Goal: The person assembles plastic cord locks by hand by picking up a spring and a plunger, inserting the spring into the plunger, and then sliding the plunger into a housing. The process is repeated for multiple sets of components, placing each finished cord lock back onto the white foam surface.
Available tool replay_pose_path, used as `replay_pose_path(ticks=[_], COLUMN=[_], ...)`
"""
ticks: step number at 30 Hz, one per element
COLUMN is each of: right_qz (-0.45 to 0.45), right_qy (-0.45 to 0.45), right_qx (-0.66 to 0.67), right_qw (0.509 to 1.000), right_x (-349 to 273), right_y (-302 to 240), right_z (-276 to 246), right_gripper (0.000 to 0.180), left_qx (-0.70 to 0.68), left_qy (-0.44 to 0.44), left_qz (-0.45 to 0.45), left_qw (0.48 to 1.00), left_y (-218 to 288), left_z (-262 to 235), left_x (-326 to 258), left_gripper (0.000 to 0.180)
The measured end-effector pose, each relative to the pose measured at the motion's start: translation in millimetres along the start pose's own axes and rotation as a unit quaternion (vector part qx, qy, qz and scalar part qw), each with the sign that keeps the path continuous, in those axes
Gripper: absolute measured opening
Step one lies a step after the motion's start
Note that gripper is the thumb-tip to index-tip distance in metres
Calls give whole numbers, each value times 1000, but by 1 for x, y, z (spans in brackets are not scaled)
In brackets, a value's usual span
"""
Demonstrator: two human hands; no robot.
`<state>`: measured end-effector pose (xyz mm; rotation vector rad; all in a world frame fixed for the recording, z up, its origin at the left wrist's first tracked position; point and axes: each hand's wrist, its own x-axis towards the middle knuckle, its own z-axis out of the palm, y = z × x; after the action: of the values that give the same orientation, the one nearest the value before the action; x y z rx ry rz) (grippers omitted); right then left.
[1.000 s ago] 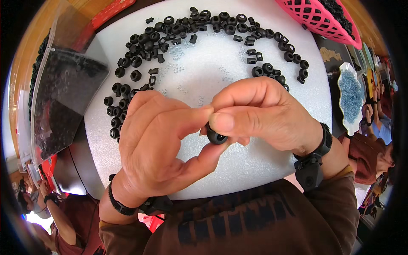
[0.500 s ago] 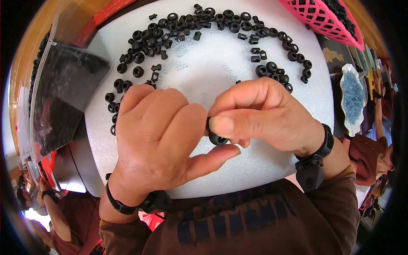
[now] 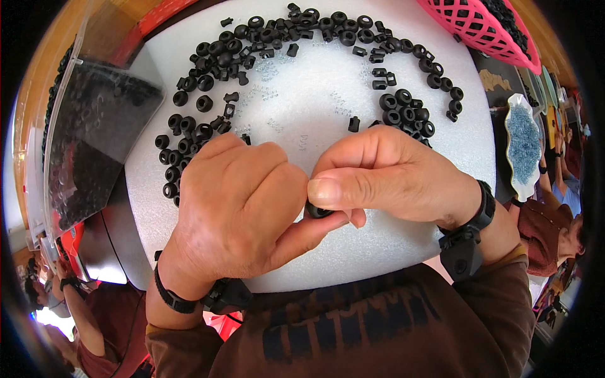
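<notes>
Between my hands, over the near middle of the white foam board (image 3: pixel 302 94), sits a black round cord lock (image 3: pixel 317 211), mostly hidden by my fingers. My right hand (image 3: pixel 400 176) pinches it from above with the thumb. My left hand (image 3: pixel 236 208) is closed, fingers curled in, its thumb stretched beneath the cord lock. Round black shells with holes (image 3: pixel 203 103) lie in an arc beyond my hands. Among them are small black spool-shaped inserts (image 3: pixel 354 123). Tiny clear springs or bits (image 3: pixel 341 103) are scattered inside the arc.
A pink lattice basket (image 3: pixel 482 28) of black parts stands at the far right. Below it, a white scalloped dish (image 3: pixel 515 183) holds bluish clear bits. A clear plastic bin (image 3: pixel 104 120) with black parts leans at the left. Other people work at both sides.
Both hands have shifted slightly down, uncovering more loose parts behind them. The cord lock has sunk deeper between my fingers, with my left thumb drawn closer under it.
</notes>
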<state>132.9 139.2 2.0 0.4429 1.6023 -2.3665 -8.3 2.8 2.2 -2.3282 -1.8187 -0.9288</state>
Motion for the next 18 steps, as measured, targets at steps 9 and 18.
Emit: replay_pose_path(ticks=[9,18], right_qz=[-56,-94], right_qy=[-23,-41], right_qx=[2,106], right_qw=[998,989], right_x=[0,-1], right_y=[9,9], right_z=[2,12], right_gripper=[42,28], left_qx=[-48,-6], left_qy=[6,40], left_qz=[-11,13], left_qw=[999,999], left_y=[0,8], left_z=[2,8], left_x=[-3,-6], left_gripper=[29,29])
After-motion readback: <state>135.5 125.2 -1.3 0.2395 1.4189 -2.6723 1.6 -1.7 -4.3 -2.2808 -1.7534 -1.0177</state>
